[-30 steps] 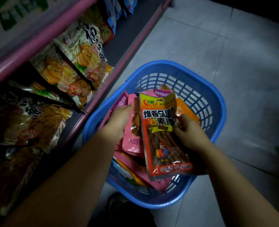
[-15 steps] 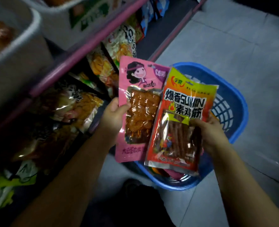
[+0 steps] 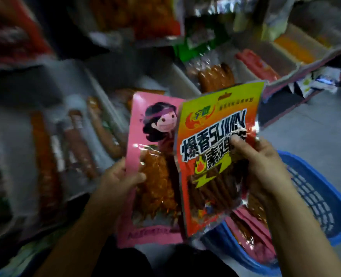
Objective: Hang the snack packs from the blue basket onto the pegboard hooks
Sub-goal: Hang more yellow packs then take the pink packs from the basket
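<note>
My left hand (image 3: pixel 118 179) grips the left edge of a pink snack pack (image 3: pixel 155 156) printed with a cartoon girl. My right hand (image 3: pixel 263 166) pinches the right side of an orange and yellow snack pack (image 3: pixel 211 156) that overlaps the pink one. Both packs are held upright in front of the shelves. The blue basket (image 3: pixel 313 198) sits on the floor at the lower right, with more pink and orange packs (image 3: pixel 245 232) inside it. No pegboard hooks can be made out in the blurred view.
Grey shelf trays (image 3: pixel 21 156) on the left and centre hold sausage-like packs (image 3: pixel 79 144). More trays of red and orange goods (image 3: pixel 259 64) run to the upper right. Grey floor tiles (image 3: pixel 313 124) lie to the right of the shelf.
Both hands have raised the two packs higher, away from the basket. My view has swung up toward the shelf trays, and the basket now lies at the lower right.
</note>
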